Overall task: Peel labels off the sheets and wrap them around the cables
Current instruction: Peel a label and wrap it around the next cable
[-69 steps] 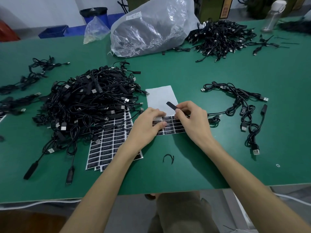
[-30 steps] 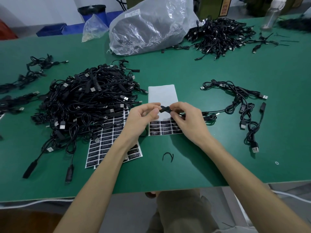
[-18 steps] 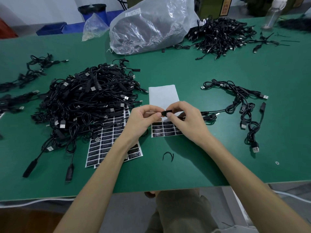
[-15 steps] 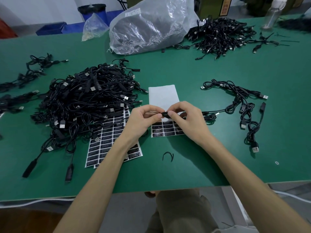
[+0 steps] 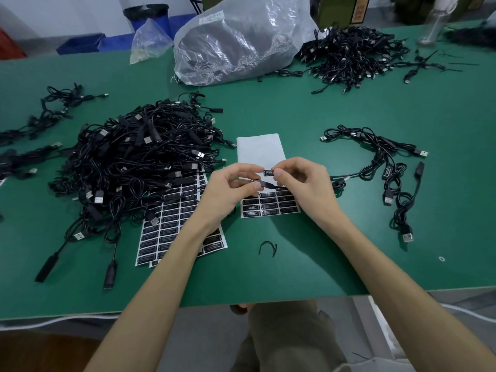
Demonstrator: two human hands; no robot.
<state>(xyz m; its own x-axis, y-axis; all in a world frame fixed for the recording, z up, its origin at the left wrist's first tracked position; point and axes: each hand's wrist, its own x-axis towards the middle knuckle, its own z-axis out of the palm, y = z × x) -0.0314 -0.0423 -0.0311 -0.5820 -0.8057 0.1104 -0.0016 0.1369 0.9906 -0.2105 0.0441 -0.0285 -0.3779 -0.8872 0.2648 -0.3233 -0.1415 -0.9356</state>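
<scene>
Two hands meet over the label sheet (image 5: 271,206): the left hand (image 5: 228,190) pinches a thin cable (image 5: 268,185), and the right hand (image 5: 304,189) pinches a label (image 5: 269,172) just above it. Around them lie the green desk (image 5: 322,103), a cable heap (image 5: 139,162) and a plastic bag (image 5: 241,41). Half a second ago the label's printed face was hidden.

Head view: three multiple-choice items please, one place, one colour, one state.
1. The big cable pile lies where? A. on the person's left B. on the floor C. inside a bag
2. The table top is? A. white B. green C. red
3. The right hand is? A. flat on the table B. pinching a label C. gripping a bottle
1 A: the pile lies left of the left hand, which holds a cable. 2 B: green all round. 3 B: thumb and forefinger pinch the label.
</scene>
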